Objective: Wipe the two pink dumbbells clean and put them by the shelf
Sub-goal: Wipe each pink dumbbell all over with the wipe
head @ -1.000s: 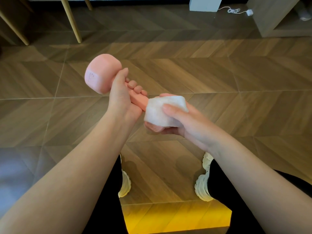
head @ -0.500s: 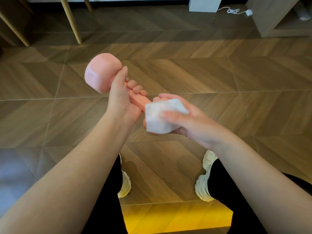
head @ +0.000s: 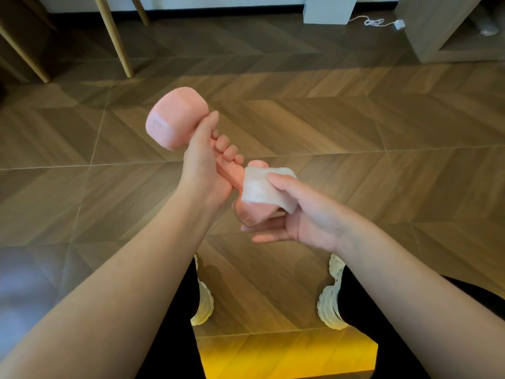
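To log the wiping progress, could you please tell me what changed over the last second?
The right hand shifted the white wipe on the near head of the pink dumbbell, baring its end face. The left hand kept gripping the handle; tilt unchanged.

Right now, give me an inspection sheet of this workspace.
Surface: wooden floor, herringbone pattern.
Job's things: one pink dumbbell held in the air; white wipe wrapped over its near end; second dumbbell not in view.
Clutter: nothing seen.
Hands: left hand grips the handle; right hand holds the wipe against the dumbbell.
Cables: white cable lying on the floor by the far wall.
Surroundings: wooden legs far left; wooden shelf unit far right; white shoes below.
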Demonstrator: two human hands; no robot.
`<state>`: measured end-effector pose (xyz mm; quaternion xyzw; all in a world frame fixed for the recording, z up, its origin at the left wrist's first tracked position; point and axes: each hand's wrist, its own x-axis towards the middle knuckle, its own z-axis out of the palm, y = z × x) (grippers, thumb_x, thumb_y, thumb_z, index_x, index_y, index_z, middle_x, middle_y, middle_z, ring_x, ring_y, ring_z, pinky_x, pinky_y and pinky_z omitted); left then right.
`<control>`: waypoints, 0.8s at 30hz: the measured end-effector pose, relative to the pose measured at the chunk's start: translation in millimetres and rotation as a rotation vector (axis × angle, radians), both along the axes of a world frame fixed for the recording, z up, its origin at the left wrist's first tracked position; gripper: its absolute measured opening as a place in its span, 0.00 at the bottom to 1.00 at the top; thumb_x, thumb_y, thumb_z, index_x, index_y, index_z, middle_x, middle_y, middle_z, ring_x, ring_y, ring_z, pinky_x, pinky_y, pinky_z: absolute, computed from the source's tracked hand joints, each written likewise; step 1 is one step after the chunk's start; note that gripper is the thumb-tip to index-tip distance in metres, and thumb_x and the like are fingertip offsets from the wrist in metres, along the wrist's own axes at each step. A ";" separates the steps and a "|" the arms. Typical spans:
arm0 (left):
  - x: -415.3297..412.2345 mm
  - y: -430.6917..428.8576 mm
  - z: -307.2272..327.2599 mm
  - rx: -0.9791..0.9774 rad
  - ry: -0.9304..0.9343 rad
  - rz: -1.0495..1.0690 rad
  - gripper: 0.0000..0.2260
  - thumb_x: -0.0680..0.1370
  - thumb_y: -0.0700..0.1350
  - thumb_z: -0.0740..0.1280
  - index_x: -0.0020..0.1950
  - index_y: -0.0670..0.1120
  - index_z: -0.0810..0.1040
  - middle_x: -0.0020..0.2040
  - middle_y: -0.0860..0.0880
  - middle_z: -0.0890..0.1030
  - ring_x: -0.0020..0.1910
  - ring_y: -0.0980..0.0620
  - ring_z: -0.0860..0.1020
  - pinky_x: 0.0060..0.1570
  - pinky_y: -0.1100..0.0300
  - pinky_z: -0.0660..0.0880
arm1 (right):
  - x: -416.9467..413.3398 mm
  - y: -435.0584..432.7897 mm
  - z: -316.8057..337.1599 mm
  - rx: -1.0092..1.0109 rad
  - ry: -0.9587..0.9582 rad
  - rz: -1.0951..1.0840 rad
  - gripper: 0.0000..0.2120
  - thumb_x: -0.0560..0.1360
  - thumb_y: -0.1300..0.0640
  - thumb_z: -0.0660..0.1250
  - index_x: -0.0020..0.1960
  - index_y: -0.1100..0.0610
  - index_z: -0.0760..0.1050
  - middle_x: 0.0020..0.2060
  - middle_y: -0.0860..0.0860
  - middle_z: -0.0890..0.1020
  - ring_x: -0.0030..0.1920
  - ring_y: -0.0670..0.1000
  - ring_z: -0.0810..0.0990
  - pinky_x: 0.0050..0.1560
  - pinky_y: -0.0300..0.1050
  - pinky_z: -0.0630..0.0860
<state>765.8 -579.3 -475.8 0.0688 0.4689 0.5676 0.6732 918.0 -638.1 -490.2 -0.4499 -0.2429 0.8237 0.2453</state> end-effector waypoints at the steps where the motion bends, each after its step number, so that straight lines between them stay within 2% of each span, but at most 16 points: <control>1: 0.7 -0.2 -0.6 0.017 0.033 -0.032 0.17 0.79 0.49 0.68 0.34 0.49 0.64 0.25 0.53 0.61 0.22 0.55 0.60 0.25 0.63 0.64 | -1.8 -0.8 -1.7 -0.032 0.012 0.005 0.22 0.79 0.47 0.62 0.69 0.58 0.69 0.55 0.65 0.79 0.52 0.66 0.82 0.52 0.58 0.81; 4: 3.1 -0.2 -4.4 0.057 0.098 -0.122 0.17 0.78 0.48 0.69 0.34 0.49 0.66 0.26 0.52 0.62 0.23 0.55 0.62 0.25 0.61 0.66 | -5.9 -0.3 -4.7 -0.049 0.012 -0.048 0.19 0.82 0.52 0.58 0.69 0.61 0.66 0.62 0.70 0.77 0.53 0.68 0.80 0.54 0.59 0.80; 8: 8.7 -6.0 -6.6 0.119 0.209 -0.194 0.10 0.78 0.47 0.69 0.41 0.46 0.71 0.32 0.50 0.70 0.30 0.53 0.69 0.29 0.61 0.70 | -11.1 -3.8 -9.4 -0.102 0.057 -0.142 0.19 0.81 0.57 0.56 0.69 0.64 0.66 0.60 0.69 0.77 0.54 0.69 0.79 0.60 0.66 0.76; 10: 14.2 -9.0 -1.9 0.120 0.233 -0.185 0.09 0.79 0.47 0.69 0.47 0.44 0.71 0.36 0.49 0.71 0.33 0.53 0.69 0.28 0.62 0.71 | -12.2 -3.4 -12.4 -0.104 0.050 -0.192 0.18 0.80 0.58 0.57 0.69 0.62 0.67 0.62 0.67 0.78 0.57 0.67 0.80 0.56 0.65 0.79; 13: 21.5 -10.5 4.9 0.080 0.178 -0.141 0.13 0.80 0.51 0.68 0.54 0.44 0.70 0.39 0.48 0.68 0.28 0.53 0.70 0.26 0.64 0.71 | -12.6 0.5 -10.9 -0.053 -0.067 -0.258 0.14 0.81 0.59 0.57 0.65 0.58 0.70 0.62 0.63 0.78 0.58 0.62 0.81 0.49 0.62 0.82; 15: 24.0 -10.7 6.7 0.049 0.153 -0.112 0.17 0.79 0.55 0.68 0.54 0.44 0.69 0.37 0.48 0.68 0.25 0.54 0.70 0.25 0.64 0.71 | -14.5 2.5 -8.0 -0.034 -0.150 -0.282 0.09 0.81 0.60 0.57 0.58 0.56 0.72 0.58 0.61 0.79 0.53 0.59 0.81 0.48 0.63 0.82; 18: 25.3 -12.1 6.2 0.048 0.200 -0.113 0.19 0.77 0.60 0.68 0.48 0.44 0.70 0.35 0.49 0.68 0.24 0.54 0.69 0.25 0.64 0.70 | -16.7 5.0 -7.4 -0.039 -0.205 -0.304 0.06 0.80 0.60 0.58 0.52 0.54 0.73 0.53 0.59 0.80 0.52 0.59 0.81 0.51 0.67 0.80; 21: 26.0 -13.1 9.4 0.091 0.263 -0.140 0.21 0.78 0.63 0.64 0.47 0.44 0.69 0.34 0.49 0.67 0.23 0.54 0.67 0.24 0.64 0.67 | -14.1 4.6 -11.8 -0.062 -0.140 -0.248 0.08 0.80 0.61 0.59 0.57 0.56 0.74 0.55 0.60 0.81 0.55 0.60 0.81 0.54 0.65 0.80; 24: 25.7 -13.5 12.0 0.105 0.264 -0.180 0.24 0.79 0.66 0.57 0.47 0.44 0.69 0.34 0.50 0.64 0.22 0.55 0.64 0.24 0.64 0.61 | -9.6 2.2 -19.1 -0.124 -0.017 -0.151 0.17 0.80 0.60 0.60 0.68 0.61 0.70 0.58 0.60 0.81 0.56 0.58 0.82 0.47 0.56 0.83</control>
